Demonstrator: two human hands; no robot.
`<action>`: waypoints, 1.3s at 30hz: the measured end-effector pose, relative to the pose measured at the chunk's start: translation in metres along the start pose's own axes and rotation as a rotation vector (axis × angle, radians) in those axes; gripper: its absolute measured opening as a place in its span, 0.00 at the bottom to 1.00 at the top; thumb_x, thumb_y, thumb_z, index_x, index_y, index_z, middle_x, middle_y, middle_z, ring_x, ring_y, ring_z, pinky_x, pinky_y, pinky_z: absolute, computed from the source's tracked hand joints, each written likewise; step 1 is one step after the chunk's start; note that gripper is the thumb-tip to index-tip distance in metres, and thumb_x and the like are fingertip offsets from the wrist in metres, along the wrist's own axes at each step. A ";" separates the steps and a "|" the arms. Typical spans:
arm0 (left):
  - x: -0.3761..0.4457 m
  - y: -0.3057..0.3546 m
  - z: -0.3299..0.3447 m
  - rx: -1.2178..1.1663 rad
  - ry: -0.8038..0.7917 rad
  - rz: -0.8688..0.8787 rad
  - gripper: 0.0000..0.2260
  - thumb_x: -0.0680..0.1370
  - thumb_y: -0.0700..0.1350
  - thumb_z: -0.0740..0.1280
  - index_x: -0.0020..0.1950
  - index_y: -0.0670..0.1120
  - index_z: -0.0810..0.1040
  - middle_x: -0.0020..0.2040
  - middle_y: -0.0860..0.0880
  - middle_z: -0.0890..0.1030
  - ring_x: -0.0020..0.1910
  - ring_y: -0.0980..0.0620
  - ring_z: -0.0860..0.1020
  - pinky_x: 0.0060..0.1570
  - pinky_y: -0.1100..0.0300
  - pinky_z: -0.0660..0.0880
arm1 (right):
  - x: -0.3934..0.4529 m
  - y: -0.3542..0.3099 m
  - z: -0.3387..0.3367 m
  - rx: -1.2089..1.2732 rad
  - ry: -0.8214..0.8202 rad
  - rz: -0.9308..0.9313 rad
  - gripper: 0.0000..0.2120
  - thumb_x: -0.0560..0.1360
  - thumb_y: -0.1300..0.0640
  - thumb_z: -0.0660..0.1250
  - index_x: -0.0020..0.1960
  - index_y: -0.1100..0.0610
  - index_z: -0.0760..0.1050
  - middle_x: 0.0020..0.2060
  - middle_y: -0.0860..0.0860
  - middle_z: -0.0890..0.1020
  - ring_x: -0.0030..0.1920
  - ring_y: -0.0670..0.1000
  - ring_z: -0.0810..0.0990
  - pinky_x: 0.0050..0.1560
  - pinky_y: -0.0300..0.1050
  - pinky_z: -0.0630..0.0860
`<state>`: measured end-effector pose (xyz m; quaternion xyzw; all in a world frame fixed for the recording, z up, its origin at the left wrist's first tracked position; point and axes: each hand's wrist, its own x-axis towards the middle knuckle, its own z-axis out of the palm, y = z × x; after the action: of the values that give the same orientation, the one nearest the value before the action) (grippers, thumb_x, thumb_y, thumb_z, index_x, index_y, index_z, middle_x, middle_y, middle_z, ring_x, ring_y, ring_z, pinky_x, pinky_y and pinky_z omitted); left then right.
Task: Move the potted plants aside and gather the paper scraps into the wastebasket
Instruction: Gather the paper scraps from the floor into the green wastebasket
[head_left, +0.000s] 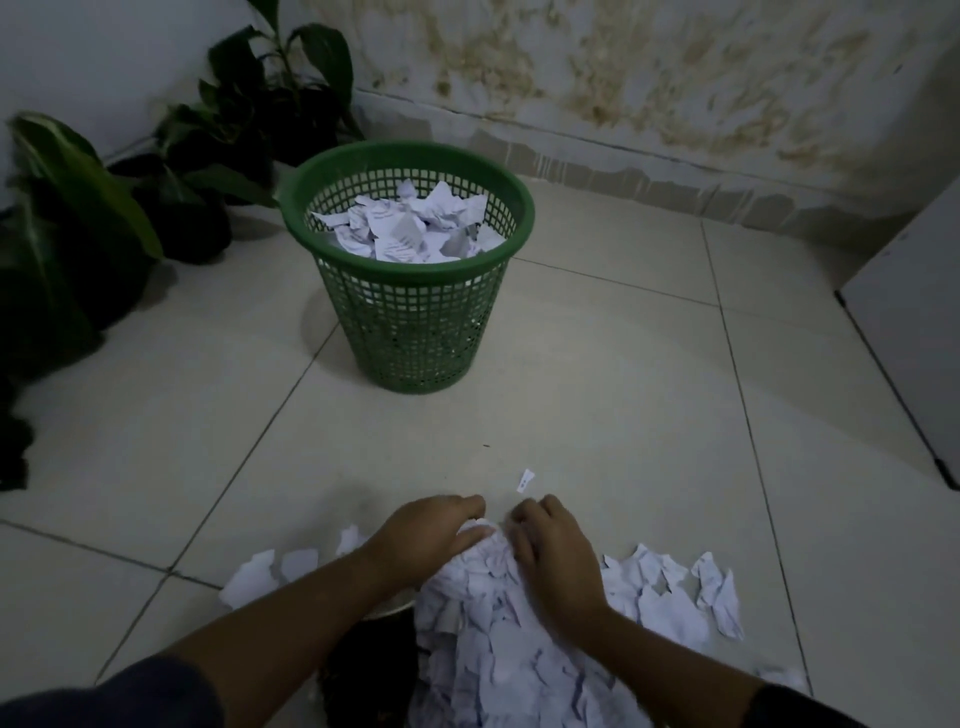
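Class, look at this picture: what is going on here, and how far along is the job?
A person is clearing torn paper off a tiled floor. Both the left hand and the right hand press on a heap of paper scraps, bunching it between them. A green wastebasket ahead already holds many scraps. Potted plants stand by the wall to the left. More scraps lie around the heap, and one small scrap lies beyond the hands.

Nothing here can be read. The paper scraps in the green wastebasket carry faint lines of writing — too small and blurred to make out. One small loose scrap on the floor tiles bears a dark mark, also illegible.
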<state>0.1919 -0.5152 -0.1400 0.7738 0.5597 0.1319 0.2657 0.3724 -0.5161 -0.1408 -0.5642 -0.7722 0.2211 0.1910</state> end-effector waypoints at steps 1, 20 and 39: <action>-0.001 -0.003 -0.003 -0.048 0.024 0.009 0.24 0.74 0.65 0.48 0.44 0.46 0.71 0.41 0.44 0.77 0.42 0.49 0.75 0.38 0.57 0.65 | 0.007 0.000 -0.003 0.065 0.018 0.004 0.05 0.77 0.57 0.63 0.44 0.55 0.75 0.39 0.49 0.73 0.41 0.50 0.73 0.37 0.36 0.63; 0.023 0.046 -0.199 -0.286 0.672 0.145 0.10 0.79 0.46 0.64 0.41 0.41 0.74 0.34 0.44 0.77 0.33 0.52 0.74 0.34 0.62 0.69 | 0.129 -0.127 -0.124 0.637 0.490 -0.076 0.10 0.76 0.57 0.64 0.39 0.59 0.77 0.33 0.50 0.79 0.35 0.46 0.77 0.37 0.40 0.73; 0.107 -0.004 -0.265 -0.325 1.149 -0.219 0.12 0.79 0.55 0.60 0.50 0.47 0.72 0.39 0.52 0.75 0.38 0.56 0.74 0.39 0.59 0.71 | 0.253 -0.203 -0.147 0.741 0.713 -0.179 0.11 0.76 0.60 0.63 0.35 0.58 0.71 0.26 0.43 0.67 0.26 0.40 0.66 0.29 0.31 0.61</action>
<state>0.0917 -0.3440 0.0664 0.4661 0.6627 0.5842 0.0477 0.2196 -0.3097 0.1061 -0.4308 -0.5744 0.2563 0.6471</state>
